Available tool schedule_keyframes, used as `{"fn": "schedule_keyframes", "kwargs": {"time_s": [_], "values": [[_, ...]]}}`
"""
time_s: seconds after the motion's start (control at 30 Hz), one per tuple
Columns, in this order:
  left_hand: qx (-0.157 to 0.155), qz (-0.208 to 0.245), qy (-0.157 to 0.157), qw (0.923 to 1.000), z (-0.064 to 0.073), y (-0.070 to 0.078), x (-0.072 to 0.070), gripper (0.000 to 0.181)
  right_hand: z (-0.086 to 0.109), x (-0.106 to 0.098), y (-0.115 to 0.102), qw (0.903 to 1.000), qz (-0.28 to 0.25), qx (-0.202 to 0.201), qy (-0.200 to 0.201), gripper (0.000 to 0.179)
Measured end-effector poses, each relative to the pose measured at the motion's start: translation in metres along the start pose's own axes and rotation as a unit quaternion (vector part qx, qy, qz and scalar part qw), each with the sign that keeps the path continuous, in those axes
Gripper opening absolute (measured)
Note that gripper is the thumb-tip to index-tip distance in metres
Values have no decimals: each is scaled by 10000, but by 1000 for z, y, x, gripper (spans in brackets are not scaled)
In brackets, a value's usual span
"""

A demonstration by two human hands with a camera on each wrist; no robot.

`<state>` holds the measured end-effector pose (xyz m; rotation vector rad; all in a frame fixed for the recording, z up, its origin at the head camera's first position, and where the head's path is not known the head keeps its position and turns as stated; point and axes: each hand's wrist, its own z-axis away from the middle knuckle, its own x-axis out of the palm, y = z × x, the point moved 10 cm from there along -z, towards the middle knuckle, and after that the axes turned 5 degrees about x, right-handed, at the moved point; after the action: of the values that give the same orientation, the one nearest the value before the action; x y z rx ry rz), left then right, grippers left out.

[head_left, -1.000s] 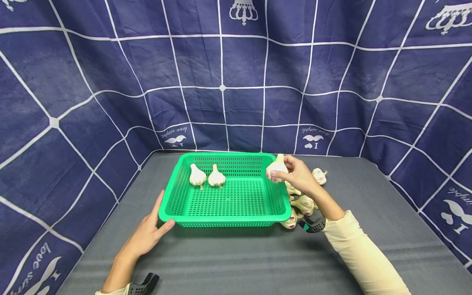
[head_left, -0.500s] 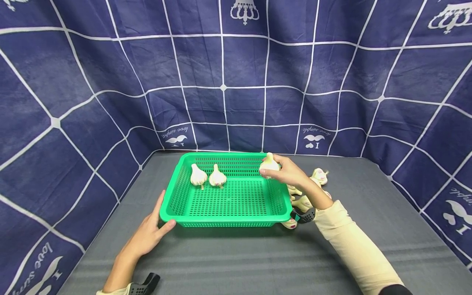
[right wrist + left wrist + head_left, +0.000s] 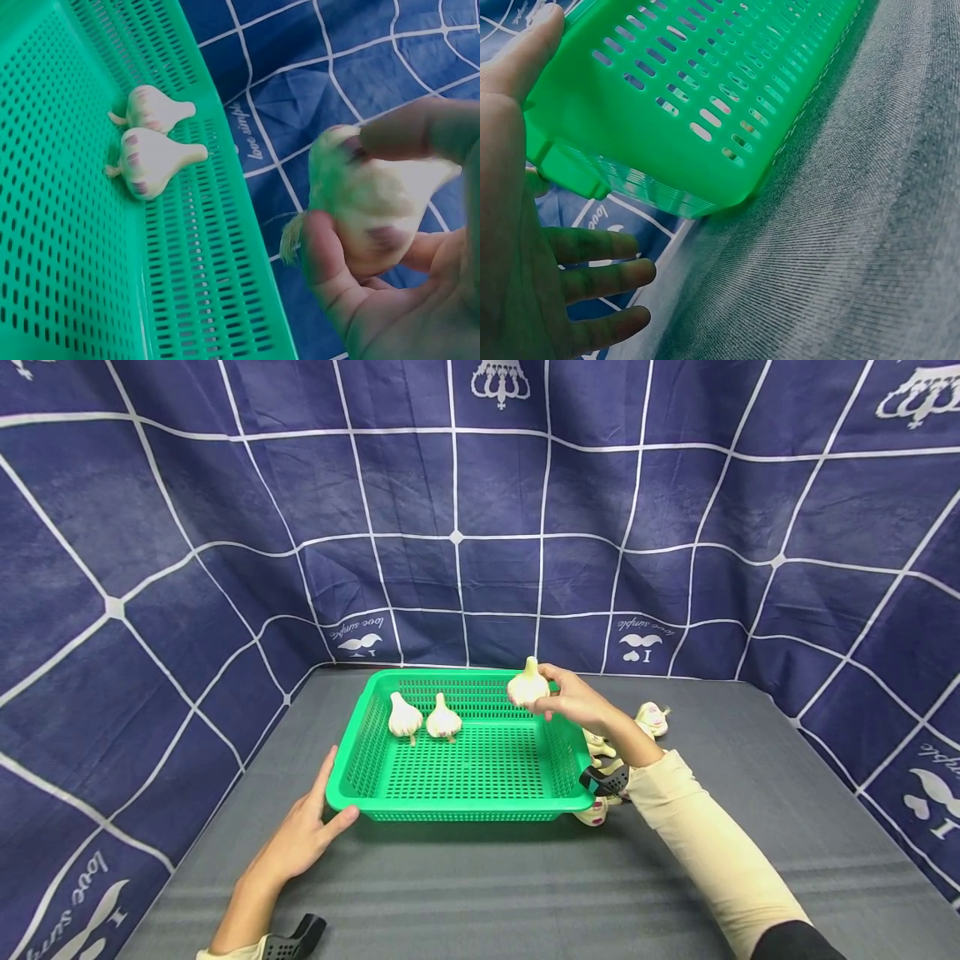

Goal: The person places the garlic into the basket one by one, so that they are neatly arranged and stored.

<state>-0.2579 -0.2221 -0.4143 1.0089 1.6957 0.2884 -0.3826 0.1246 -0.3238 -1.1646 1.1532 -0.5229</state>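
Observation:
A garlic bulb [image 3: 528, 687] is in my right hand [image 3: 573, 700], above the right back part of the green plastic basket [image 3: 465, 806]. In the right wrist view the thumb and fingers pinch this bulb [image 3: 375, 202], its stem pointing right and roots at left. Two more garlic bulbs, a left one [image 3: 405, 718] and a right one [image 3: 443, 722], lie inside against the back wall. My left hand [image 3: 296, 839] rests at the basket's front left corner. In the left wrist view its thumb touches the rim, and several fingers [image 3: 607, 277] extend straight below, apart from the basket.
Several more garlic bulbs lie right of the basket, partly hidden by the right arm; one bulb [image 3: 652, 719] sits farthest right and back. A grey cloth [image 3: 465, 893] covers the table. Blue curtains [image 3: 495, 568] with white lines hang behind and at both sides.
My right hand has moved left with the garlic bulb, from the basket's right edge to over its inside, and slightly up. The left hand and the basket have stayed put.

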Motion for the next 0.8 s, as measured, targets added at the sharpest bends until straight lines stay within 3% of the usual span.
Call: {"fn": "schedule_keyframes", "kwargs": {"time_s": [0.17,0.33,0.47,0.63,0.8], "values": [[-54,7,-16,10000,0,0,-1,95,-12,6,-1,9998,155,84,10,61],[-65,-27,-5,10000,1,0,-1,95,-23,11,-2,9974,685,201,45,57],[-54,-58,8,10000,1,0,-1,96,-33,16,-4,9904,1355,247,137,54],[-33,-62,10,10000,1,1,-1,96,-44,23,-6,9734,2271,181,225,56],[-44,-45,-18,10000,0,0,-1,96,-53,38,-6,9707,2389,191,-163,67]]}}
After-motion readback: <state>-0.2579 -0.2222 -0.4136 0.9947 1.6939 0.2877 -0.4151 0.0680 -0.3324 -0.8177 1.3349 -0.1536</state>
